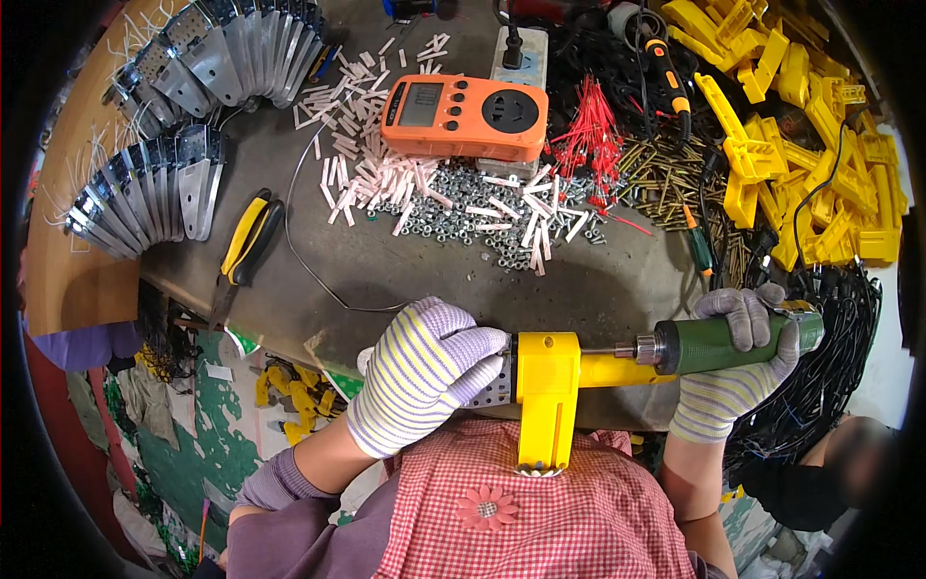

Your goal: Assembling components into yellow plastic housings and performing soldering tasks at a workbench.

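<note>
My left hand [420, 372], in a striped knit glove, is closed on a perforated metal blade [496, 388] at the left end of a yellow plastic tool body [548, 391]. The body has a long handle toward the right and lies over the table's front edge, close to my apron. Wrapped round a green electric screwdriver [709, 345] is my gloved right hand [741, 362]. The screwdriver lies level, its bit pointing left and reaching the side of the yellow body. I cannot tell whether the tip sits on a screw.
Behind the hands lie an orange power meter [466, 116], white sleeves [386, 174], loose nuts [434, 212], red-topped pins [590, 135] and brass screws [666, 174]. Yellow plastic parts [830, 164] fill the far right. Metal blades [145, 193] and pliers [247, 241] lie left. A person [805, 482] is lower right.
</note>
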`<control>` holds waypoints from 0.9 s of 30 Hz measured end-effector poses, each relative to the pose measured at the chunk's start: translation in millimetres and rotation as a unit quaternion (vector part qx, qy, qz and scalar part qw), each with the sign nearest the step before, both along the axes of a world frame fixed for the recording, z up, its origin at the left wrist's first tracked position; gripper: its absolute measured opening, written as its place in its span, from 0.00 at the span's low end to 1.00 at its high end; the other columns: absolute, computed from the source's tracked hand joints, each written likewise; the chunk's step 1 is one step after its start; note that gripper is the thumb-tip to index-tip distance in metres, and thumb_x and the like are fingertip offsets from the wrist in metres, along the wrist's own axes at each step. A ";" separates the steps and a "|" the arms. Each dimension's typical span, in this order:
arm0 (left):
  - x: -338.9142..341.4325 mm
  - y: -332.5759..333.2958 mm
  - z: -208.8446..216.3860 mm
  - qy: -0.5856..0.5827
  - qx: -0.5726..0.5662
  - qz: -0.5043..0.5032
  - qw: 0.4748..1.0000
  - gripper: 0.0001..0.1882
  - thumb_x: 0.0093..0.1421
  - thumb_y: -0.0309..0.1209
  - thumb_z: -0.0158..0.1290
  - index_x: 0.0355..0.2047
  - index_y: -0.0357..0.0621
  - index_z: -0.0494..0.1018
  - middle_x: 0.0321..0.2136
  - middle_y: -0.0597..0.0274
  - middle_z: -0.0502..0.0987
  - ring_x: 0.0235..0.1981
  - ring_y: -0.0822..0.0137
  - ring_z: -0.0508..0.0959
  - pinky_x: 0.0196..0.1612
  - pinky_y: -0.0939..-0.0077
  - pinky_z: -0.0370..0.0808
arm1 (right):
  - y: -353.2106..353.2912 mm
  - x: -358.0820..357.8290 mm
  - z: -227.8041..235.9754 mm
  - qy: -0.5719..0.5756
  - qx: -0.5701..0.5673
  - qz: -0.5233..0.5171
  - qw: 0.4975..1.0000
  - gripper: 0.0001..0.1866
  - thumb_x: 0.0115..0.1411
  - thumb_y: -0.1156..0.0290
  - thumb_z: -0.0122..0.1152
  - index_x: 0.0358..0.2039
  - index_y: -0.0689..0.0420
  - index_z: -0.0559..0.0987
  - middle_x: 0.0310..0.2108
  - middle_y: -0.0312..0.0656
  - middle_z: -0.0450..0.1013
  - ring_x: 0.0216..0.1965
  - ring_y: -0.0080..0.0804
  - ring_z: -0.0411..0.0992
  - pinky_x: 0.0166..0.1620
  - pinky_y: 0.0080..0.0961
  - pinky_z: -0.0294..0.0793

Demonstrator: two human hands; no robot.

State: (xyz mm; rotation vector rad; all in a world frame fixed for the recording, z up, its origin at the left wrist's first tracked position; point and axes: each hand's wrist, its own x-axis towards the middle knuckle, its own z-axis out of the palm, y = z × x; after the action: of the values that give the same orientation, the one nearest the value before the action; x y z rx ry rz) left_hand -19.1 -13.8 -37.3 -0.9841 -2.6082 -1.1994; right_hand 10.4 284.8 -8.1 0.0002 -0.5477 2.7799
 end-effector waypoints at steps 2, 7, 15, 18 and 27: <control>-0.5 0.2 -0.1 0.001 -0.018 -0.002 1.000 0.17 0.50 0.32 0.66 0.41 0.45 0.80 0.31 0.58 0.75 0.34 0.55 0.76 0.39 0.59 0.74 | -0.2 0.4 0.6 -0.005 0.000 -0.002 1.000 0.15 0.63 0.63 0.62 0.45 0.57 0.76 0.20 0.26 0.60 0.21 0.18 0.59 0.56 0.25 0.68; -0.6 2.0 -0.3 -0.001 -0.002 0.006 1.000 0.14 0.50 0.32 0.66 0.38 0.45 0.80 0.31 0.58 0.76 0.33 0.55 0.76 0.38 0.59 0.74 | -0.7 0.1 1.8 -0.015 0.024 -0.006 1.000 0.14 0.63 0.62 0.63 0.43 0.57 0.76 0.20 0.26 0.59 0.22 0.17 0.58 0.56 0.24 0.68; -2.2 2.4 2.0 -0.012 -0.008 0.000 1.000 0.13 0.51 0.32 0.65 0.38 0.45 0.81 0.31 0.58 0.76 0.32 0.55 0.77 0.38 0.60 0.74 | -2.9 -1.0 3.1 0.000 0.004 -0.004 1.000 0.11 0.63 0.66 0.62 0.41 0.56 0.73 0.20 0.25 0.56 0.22 0.16 0.59 0.54 0.28 0.69; -2.5 2.2 2.5 -0.002 -0.026 -0.004 1.000 0.14 0.51 0.32 0.65 0.38 0.45 0.81 0.30 0.58 0.76 0.32 0.56 0.77 0.38 0.60 0.74 | -2.4 -1.2 3.2 0.001 0.004 -0.002 1.000 0.11 0.63 0.66 0.62 0.41 0.57 0.73 0.20 0.25 0.56 0.22 0.16 0.59 0.54 0.28 0.69; -0.8 3.1 -0.3 0.006 0.010 0.012 1.000 0.16 0.49 0.31 0.67 0.40 0.45 0.80 0.32 0.59 0.76 0.33 0.56 0.76 0.38 0.59 0.74 | 0.9 -0.7 -0.4 0.005 0.007 0.014 1.000 0.13 0.63 0.62 0.62 0.43 0.56 0.76 0.19 0.25 0.58 0.21 0.16 0.57 0.57 0.26 0.68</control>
State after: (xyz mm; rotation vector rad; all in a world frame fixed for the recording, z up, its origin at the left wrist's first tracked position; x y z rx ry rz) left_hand -19.9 -10.7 -37.6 -0.9514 -2.5855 -1.2079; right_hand 9.7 285.7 -8.5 0.0250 -0.5681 2.8009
